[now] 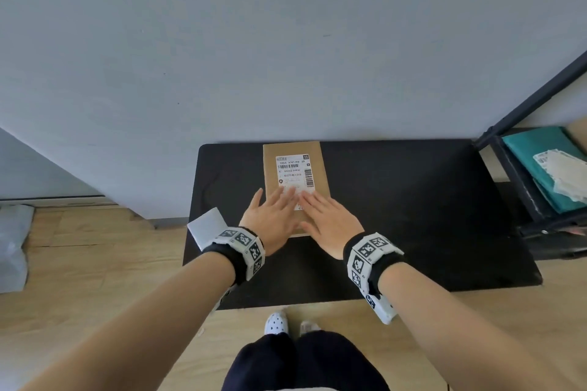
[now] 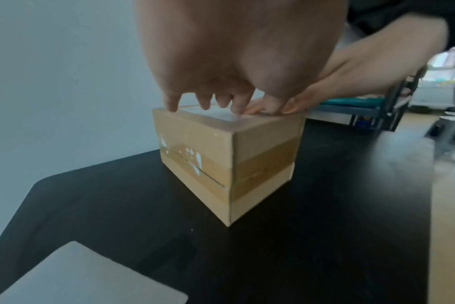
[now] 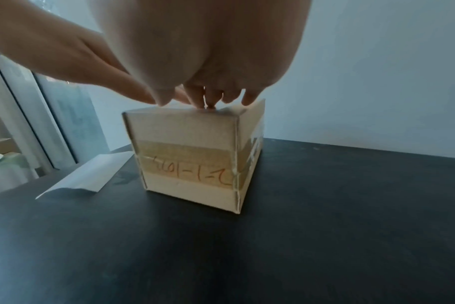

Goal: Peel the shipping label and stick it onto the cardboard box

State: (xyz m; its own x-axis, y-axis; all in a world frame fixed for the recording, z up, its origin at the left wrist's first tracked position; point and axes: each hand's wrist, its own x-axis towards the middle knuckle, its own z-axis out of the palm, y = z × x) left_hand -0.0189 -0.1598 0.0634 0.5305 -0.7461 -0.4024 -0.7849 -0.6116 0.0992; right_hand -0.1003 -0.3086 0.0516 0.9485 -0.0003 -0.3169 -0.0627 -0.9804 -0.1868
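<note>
1. One cardboard box stood at 12 o'clock on the black table, against the wall, with one shipping label already lying flat on its top face.
2. The left hand and the right hand both lay flat on the label's near end, fingers straight and spread, pressing rather than gripping anything.
3. In the left wrist view the fingertips touched the box top near its edge.
4. The label looked thin, light and limp; it probably creases easily, so smoothing from the middle outward would suit it, with no pinching needed.
5. The box looked stiff and taped shut, and likely light; pressing straight down should keep it from sliding.
6. One white backing sheet lay at 9 o'clock of the hands, apart from the box.
7. A shelf at 3 o'clock held teal packages and more labels; their number could not be told.
</note>
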